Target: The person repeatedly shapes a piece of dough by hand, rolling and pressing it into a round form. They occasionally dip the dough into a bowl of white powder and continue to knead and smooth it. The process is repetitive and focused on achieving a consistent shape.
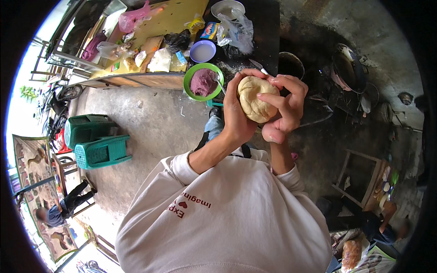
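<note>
A ball of pale yellow dough is held up before me, its surface folded and creased. My left hand cups it from the left and beneath. On the other side, my right hand grips its edge, with one finger pressed on the top. A green plate just beyond my left hand carries a mound of purple paste. A metal spoon leans in it. Behind the hands lies a knife with a white handle, partly hidden by my fingers.
A purple bowl of whitish liquid stands behind the plate, near clear plastic bags. Dark pots are at the right. Green plastic stools lie on the floor at the left. One person sits far left, another is lower right.
</note>
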`<state>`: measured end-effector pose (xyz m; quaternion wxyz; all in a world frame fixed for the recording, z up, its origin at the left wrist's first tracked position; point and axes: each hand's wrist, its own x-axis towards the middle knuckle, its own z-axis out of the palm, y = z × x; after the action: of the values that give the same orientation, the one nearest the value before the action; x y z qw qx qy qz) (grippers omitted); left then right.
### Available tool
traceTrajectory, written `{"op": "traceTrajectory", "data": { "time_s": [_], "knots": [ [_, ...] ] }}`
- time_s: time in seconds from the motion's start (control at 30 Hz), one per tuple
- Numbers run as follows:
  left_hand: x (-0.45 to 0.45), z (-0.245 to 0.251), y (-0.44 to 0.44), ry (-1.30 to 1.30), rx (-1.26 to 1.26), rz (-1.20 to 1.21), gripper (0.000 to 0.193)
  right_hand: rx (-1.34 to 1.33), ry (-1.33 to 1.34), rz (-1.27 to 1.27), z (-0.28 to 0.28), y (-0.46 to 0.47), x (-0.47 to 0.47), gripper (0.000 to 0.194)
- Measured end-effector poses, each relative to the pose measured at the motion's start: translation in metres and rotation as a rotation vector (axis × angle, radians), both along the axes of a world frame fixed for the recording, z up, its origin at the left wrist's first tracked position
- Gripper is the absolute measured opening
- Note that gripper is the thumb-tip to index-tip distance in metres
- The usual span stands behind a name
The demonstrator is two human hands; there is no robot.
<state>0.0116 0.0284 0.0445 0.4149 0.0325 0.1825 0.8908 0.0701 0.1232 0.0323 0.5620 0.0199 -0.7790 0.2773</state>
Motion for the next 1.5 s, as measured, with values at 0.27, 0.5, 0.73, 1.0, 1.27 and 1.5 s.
{"op": "traceTrajectory", "data": {
  "time_s": [0.27,0.5,0.73,1.0,1.27,1.5],
  "knots": [
    [0.007,0.004,-0.001,-0.033,-0.116,0.013,0.041,0.087,-0.017,0.047,-0.002,0.011,-0.002,0.091],
    [0.006,0.001,-0.004,0.051,-0.136,0.051,0.032,-0.007,-0.094,0.043,-0.007,0.0,-0.001,0.082],
    [0.002,-0.005,0.003,-0.036,-0.126,0.004,0.034,-0.047,-0.112,0.089,-0.01,0.004,0.003,0.074],
    [-0.007,-0.01,0.006,-0.136,0.009,-0.005,0.036,-0.209,0.022,0.021,-0.008,0.007,0.001,0.061],
    [-0.025,-0.036,-0.021,-0.275,-0.016,-0.073,0.033,-0.391,-0.165,0.227,-0.016,0.01,-0.008,0.023],
    [-0.051,-0.091,-0.082,-0.442,-0.189,0.096,0.052,-1.162,-0.553,0.417,-0.132,0.029,-0.029,0.007]
  ]
}}
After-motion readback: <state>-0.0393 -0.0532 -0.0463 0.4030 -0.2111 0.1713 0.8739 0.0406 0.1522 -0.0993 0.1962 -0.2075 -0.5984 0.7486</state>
